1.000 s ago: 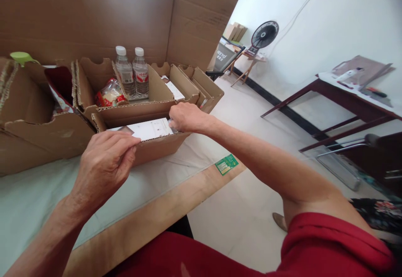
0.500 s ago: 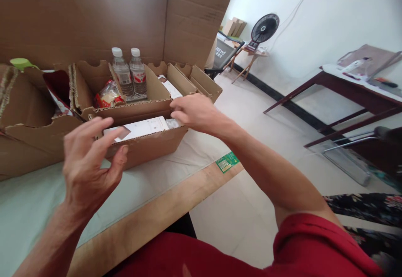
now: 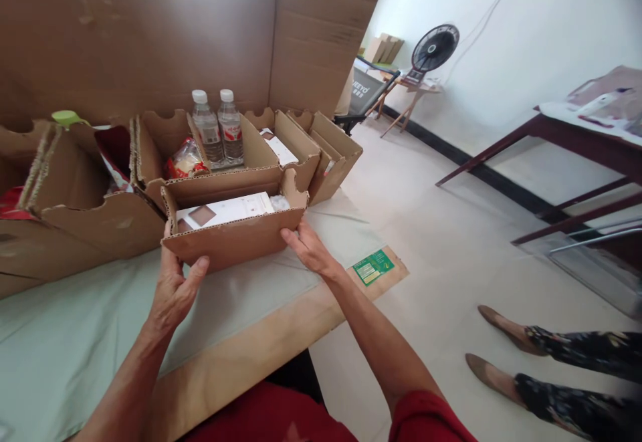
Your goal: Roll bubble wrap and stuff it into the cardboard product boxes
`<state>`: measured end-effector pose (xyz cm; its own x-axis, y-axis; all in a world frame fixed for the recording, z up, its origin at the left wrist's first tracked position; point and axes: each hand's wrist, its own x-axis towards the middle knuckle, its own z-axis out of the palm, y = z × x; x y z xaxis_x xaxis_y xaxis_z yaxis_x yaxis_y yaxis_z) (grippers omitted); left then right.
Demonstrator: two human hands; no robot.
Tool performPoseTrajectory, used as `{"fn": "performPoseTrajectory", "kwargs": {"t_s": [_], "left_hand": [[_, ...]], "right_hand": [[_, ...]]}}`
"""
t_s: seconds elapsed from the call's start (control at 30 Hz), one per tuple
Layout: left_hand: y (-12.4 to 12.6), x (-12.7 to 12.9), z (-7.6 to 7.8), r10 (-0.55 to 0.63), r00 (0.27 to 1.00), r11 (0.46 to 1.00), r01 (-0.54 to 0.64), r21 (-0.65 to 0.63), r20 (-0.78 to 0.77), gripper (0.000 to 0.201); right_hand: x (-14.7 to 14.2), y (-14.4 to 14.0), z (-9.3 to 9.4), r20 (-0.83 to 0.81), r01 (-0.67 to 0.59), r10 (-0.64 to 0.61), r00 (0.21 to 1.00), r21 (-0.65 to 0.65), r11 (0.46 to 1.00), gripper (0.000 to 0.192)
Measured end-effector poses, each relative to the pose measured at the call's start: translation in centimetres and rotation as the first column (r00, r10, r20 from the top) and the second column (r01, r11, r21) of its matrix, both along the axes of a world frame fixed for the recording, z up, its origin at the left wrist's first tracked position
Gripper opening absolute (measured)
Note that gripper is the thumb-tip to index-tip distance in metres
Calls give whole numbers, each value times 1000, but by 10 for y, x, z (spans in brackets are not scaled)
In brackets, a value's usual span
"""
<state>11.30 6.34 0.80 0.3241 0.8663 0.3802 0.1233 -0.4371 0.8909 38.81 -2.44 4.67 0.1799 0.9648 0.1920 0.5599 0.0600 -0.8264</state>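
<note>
1. Head view, left of centre: narrow, open-topped brown cardboard box (image 3: 235, 245), just in front of a row of brown cardboard bins (image 3: 90, 218). Whether its base rests fully on the pale green cloth (image 3: 110, 321), cannot tell.
2. Left hand (image 3: 173, 288) grasps the box's left end: thumb by the front wall, fingers round the corner, partly hidden.
3. Right hand (image 3: 309, 248) grasps the right end, thumb at the front, other fingers round the side. Holding opposite ends probably shares the weight and checks twisting.
4. Long white paperboard carton (image 3: 241, 208) lies lengthwise inside, presumably because the box is too narrow crosswise. Crumpled clear plastic (image 3: 279, 202) sits at its right end.
5. Upper left of frame: two clear white-capped plastic bottles (image 3: 232, 134) stand upright among the bins, whose walls likely guard against toppling.
</note>
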Motion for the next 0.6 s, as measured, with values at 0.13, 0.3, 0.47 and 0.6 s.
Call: {"fn": "performPoseTrajectory", "kwargs": {"t_s": [0.13, 0.3, 0.47, 0.6], "left_hand": [[-14, -5, 4, 34, 999, 999, -33, -21, 27, 67], [-31, -25, 30, 108, 994, 994, -108, -13, 19, 62], [-35, 0, 81, 83, 993, 986, -94, 140, 81, 65], [-40, 0, 107, 14, 998, 979, -28, 204, 69, 60]], "right_hand": [[-15, -16, 4, -28, 60, -59, 998, 38, 997, 71], [-36, -32, 36, -20, 114, -112, 993, 83, 990, 67], [-19, -44, 75, -54, 187, -179, 982, 236, 954, 71], [-17, -49, 92, -52, 266, -264, 963, 333, 905, 64]]}}
